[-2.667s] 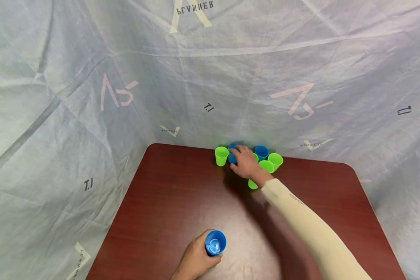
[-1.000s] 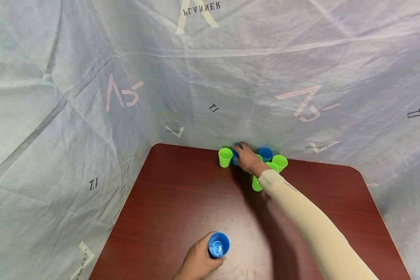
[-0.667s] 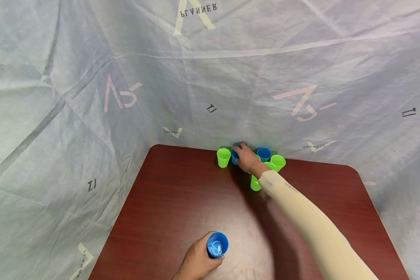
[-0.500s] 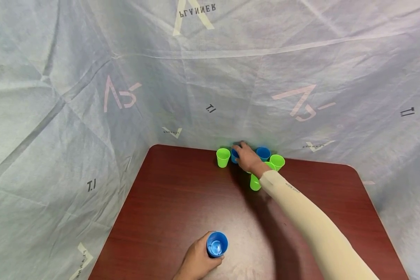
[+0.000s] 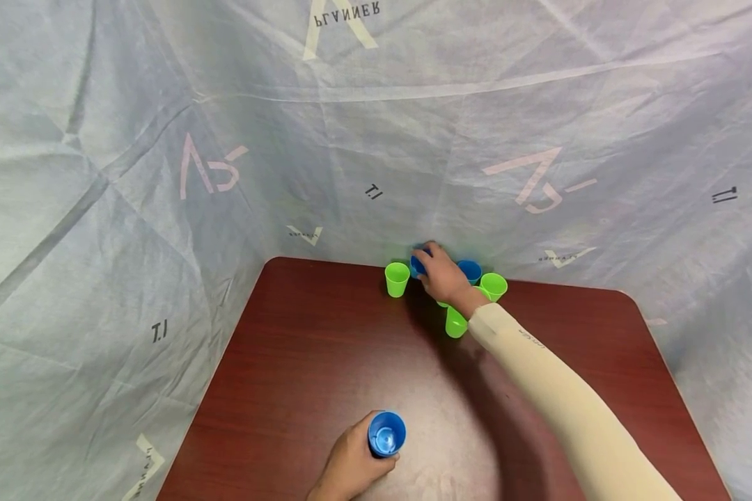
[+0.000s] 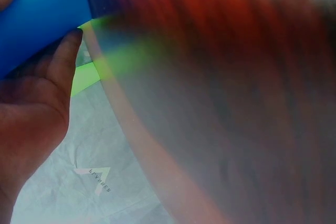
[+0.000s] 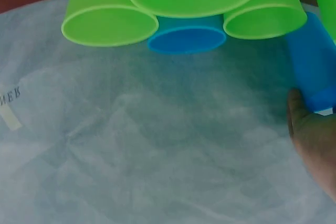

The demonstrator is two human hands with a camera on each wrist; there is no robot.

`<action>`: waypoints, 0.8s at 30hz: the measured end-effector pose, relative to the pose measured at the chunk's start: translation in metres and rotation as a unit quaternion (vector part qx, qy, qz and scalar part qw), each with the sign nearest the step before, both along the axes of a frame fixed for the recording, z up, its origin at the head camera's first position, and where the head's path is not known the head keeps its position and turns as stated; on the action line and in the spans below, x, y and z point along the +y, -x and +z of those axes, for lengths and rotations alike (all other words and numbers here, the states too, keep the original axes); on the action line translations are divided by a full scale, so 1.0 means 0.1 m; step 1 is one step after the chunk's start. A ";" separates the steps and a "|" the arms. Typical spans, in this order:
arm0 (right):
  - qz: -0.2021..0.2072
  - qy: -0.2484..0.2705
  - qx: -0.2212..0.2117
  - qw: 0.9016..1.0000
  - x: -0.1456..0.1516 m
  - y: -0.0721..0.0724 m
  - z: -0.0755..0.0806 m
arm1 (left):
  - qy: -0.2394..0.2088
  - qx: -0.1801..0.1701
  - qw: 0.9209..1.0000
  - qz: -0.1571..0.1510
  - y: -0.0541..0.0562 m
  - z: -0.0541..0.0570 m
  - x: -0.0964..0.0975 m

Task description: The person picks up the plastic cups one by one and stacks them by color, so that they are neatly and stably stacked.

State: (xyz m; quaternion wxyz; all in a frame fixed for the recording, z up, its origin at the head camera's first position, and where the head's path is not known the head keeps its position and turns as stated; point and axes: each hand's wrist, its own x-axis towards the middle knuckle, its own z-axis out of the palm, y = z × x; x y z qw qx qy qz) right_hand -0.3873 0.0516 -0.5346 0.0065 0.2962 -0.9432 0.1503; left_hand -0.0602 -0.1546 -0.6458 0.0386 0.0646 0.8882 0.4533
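Near the front of the table, my left hand (image 5: pixel 354 459) grips a blue plastic cup (image 5: pixel 386 434), its mouth facing up. In the left wrist view, thumb and fingers wrap that blue cup (image 6: pixel 42 19). At the back edge, my right hand (image 5: pixel 445 278) holds another blue cup (image 5: pixel 418 266) near its rim. The right wrist view shows this blue cup (image 7: pixel 314 61) at the right, with part of the right hand (image 7: pixel 315 140) at its rim. A green cup (image 5: pixel 397 280) stands just left of the right hand. Fingers on the far side are hidden.
Right of the hand, another blue cup (image 5: pixel 469 271) and several green cups, including one at the right (image 5: pixel 494 285) and one in front (image 5: pixel 456 323), cluster under the forearm. A grey printed sheet (image 5: pixel 326 160) hangs behind the brown table (image 5: pixel 301 362).
My right hand has gone from reaching over the blue cup to gripping it, and the cup now sits a little higher in the head view. My left hand keeps its cup in place.
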 end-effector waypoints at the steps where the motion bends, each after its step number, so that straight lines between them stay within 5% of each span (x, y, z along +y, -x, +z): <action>1: 0.003 0.002 0.006 1.000 0.00 -0.01 0.02 | -0.001 0.002 1.000 0.000 0.00 0.00 0.00; 12: 0.011 0.021 0.032 0.999 0.04 -0.16 0.14 | -0.003 0.021 1.000 -0.001 -0.02 0.02 0.01; 24: 0.018 0.045 0.054 0.997 0.14 -0.31 0.21 | -0.010 -0.006 1.000 -0.012 -0.03 0.04 0.02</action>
